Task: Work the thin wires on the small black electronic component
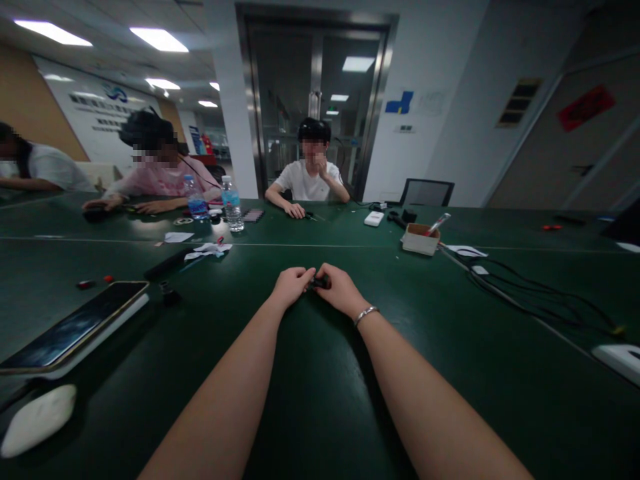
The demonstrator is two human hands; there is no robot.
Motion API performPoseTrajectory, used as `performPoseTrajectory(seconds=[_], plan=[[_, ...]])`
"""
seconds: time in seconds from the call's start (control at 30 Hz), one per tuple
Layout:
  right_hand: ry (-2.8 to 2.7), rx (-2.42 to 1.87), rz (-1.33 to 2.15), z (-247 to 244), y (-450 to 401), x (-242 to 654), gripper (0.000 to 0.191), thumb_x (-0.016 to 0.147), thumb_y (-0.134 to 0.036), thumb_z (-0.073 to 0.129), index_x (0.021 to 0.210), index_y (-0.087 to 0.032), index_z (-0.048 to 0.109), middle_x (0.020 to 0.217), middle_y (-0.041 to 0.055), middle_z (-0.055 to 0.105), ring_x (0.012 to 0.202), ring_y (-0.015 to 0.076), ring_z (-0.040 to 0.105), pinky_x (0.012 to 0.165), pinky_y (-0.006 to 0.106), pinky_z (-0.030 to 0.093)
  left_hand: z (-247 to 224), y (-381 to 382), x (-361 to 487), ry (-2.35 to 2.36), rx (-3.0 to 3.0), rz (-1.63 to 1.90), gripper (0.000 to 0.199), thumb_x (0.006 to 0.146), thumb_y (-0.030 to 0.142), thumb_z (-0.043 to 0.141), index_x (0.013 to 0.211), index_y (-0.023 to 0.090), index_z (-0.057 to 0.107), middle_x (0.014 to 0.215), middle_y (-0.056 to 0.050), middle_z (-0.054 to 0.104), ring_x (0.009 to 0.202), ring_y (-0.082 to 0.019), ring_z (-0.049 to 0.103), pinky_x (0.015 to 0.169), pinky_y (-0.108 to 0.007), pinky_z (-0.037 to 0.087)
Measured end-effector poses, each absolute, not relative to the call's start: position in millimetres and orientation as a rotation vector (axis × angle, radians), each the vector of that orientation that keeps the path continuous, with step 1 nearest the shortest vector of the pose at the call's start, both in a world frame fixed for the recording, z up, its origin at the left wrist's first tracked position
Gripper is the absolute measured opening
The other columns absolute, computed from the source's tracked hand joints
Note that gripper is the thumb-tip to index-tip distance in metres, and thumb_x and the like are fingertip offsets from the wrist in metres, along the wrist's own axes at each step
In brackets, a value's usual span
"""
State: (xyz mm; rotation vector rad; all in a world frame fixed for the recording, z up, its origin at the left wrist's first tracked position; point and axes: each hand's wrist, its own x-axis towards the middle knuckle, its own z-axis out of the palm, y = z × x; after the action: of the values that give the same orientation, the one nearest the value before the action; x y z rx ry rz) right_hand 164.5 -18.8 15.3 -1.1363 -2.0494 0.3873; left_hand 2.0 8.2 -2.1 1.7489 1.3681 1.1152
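Both my arms reach out over the dark green table [320, 400], and my hands meet near its middle. Between them is a small black object [319, 283], mostly covered by fingers, whose kind I cannot make out. My left hand [291, 285] is closed, its thumb and fingers pinching the object's left end. From the other side my right hand [341, 288] is closed around its right end, with a silver bracelet [367, 315] at the wrist. The fingertips of the two hands almost touch.
At left lie a phone [80, 323] on a white box, a white mouse [40, 419] and a small black part [170, 293]. Water bottles [232, 205] stand farther back. A small box [421, 240] and black cables [540, 287] lie right. Other people sit across the table.
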Motion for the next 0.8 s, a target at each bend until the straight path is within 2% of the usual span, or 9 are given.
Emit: performPoseTrajectory(seconds=[0.17,0.3,0.43,0.63,0.8], plan=[[-2.142,-1.040,0.128,27.9,-31.0,159.5,0.017,0.072,-0.010,0.056,0.085,-0.022,0.056,0.087,0.0017,0.055,0.074,0.0142,0.050,0.064,0.025,0.036,-1.1,13.6,0.7,1.459,1.691,1.051,0.052,0.081,0.057,0.041,0.054,0.017,0.059,0.051,-0.003,0.058,0.046,-0.013,0.052,0.051,-0.025,0.038],[-2.103,-0.961,0.139,30.3,-32.9,153.9,0.020,0.075,-0.009,0.053,0.089,-0.021,0.060,0.091,0.0019,0.053,0.073,0.0122,0.051,0.065,0.023,0.039,-3.9,19.2,0.4,1.418,1.529,1.106,0.052,0.082,0.056,0.040,0.057,0.014,0.059,0.052,-0.004,0.058,0.046,-0.013,0.052,0.050,-0.025,0.040],[-1.924,-0.953,0.302,22.9,-22.5,152.8,0.024,0.071,-0.009,0.058,0.092,-0.018,0.063,0.093,0.0027,0.054,0.073,0.0115,0.052,0.066,0.024,0.044,-4.1,18.6,1.2,1.398,1.492,1.186,0.053,0.080,0.059,0.041,0.059,0.014,0.059,0.053,-0.004,0.058,0.046,-0.011,0.050,0.049,-0.024,0.040],[-1.614,-1.010,0.778,10.5,-5.3,156.7,0.028,0.076,-0.031,0.063,0.100,-0.016,0.065,0.090,0.0054,0.064,0.074,0.0139,0.059,0.070,0.030,0.050,-2.9,14.0,2.9,1.397,1.548,1.199,0.055,0.078,0.064,0.043,0.059,0.015,0.060,0.053,-0.003,0.058,0.045,-0.011,0.050,0.048,-0.023,0.039],[-1.431,-0.990,1.056,9.7,-6.0,163.5,0.040,0.064,-0.030,0.076,0.099,-0.015,0.066,0.094,0.0081,0.068,0.077,0.0150,0.064,0.075,0.032,0.052,-3.1,13.5,2.4,1.398,1.557,1.173,0.055,0.078,0.063,0.044,0.057,0.014,0.060,0.054,-0.004,0.059,0.046,-0.012,0.052,0.049,-0.025,0.041]])
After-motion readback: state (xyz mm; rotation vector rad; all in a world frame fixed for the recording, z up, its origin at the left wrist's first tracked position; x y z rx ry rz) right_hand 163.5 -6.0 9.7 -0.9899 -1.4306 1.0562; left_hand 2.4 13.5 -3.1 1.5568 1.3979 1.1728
